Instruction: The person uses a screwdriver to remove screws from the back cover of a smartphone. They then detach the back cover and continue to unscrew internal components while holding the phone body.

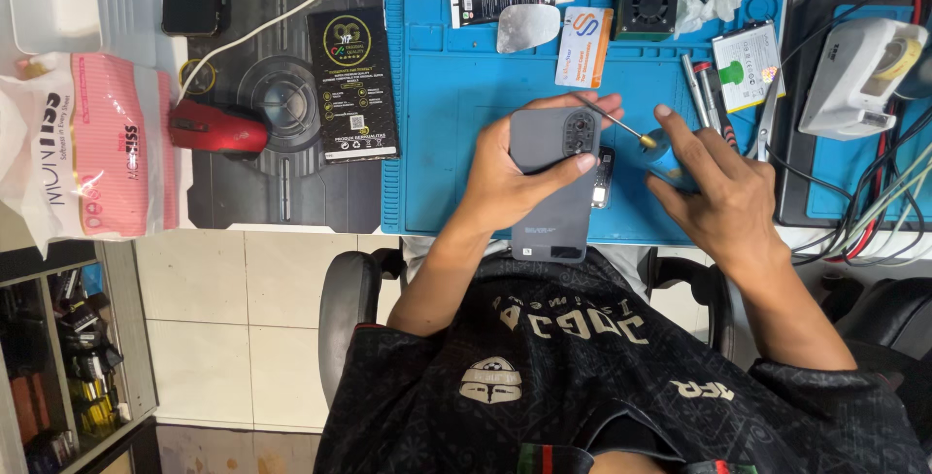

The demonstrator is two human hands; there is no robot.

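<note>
Left hand [515, 178] grips grey phone [551, 178], back cover on; right hand [723, 197] grips screwdriver [631, 132], tip at camera end; blue mat's [437, 144] near edge.

a phone repair workshop: blue repair mat [437, 144], screwdrivers [691, 85], soldering station [854, 76], tangled cables [874, 212]

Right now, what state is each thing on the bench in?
Phone: back up, gripped in left hand.
Screwdriver: in right hand, tip near the phone's camera ring.
Small part: flat on blue mat, beside phone.
Red mouse: lying untouched.
Fan: lying on mat.
</note>
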